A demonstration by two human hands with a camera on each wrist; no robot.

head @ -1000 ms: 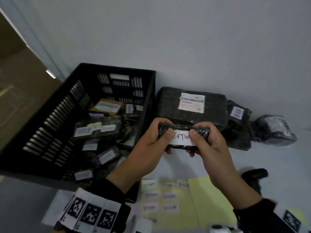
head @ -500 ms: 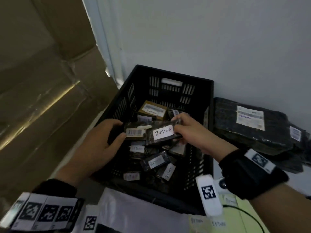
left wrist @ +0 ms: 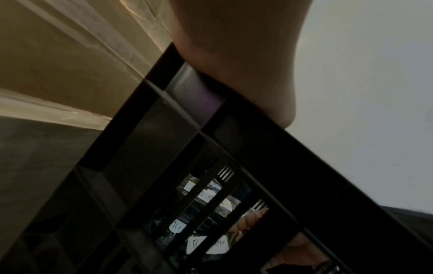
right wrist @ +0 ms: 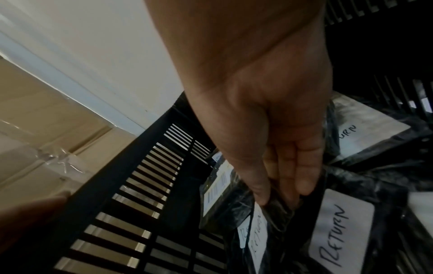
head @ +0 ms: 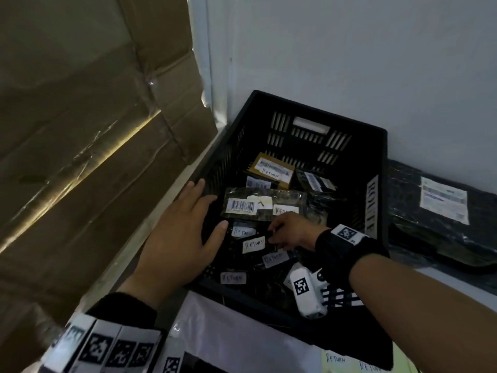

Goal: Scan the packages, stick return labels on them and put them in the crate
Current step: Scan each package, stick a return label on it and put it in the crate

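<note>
Right hand point(head: 291, 232) pinching small black package point(right wrist: 279, 211) inside black crate point(head: 375, 157).
Left hand point(head: 177, 235) flat, fingers relaxed, resting on crate's left rim; package sits among other RETURN-labelled packages.

Package point(head: 254, 244) now down in crate point(head: 376, 162)

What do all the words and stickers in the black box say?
"RETURN": handwritten white labels on the dark packages in the crate.
"RETURN": label on the brown box.
"RETURN": spare labels on the yellow sheet.
"ROUTE", perhaps: white strip on the crate's right wall, partly blurred.
Barcode label and the big parcel's shipping label: print too small to read.
</note>
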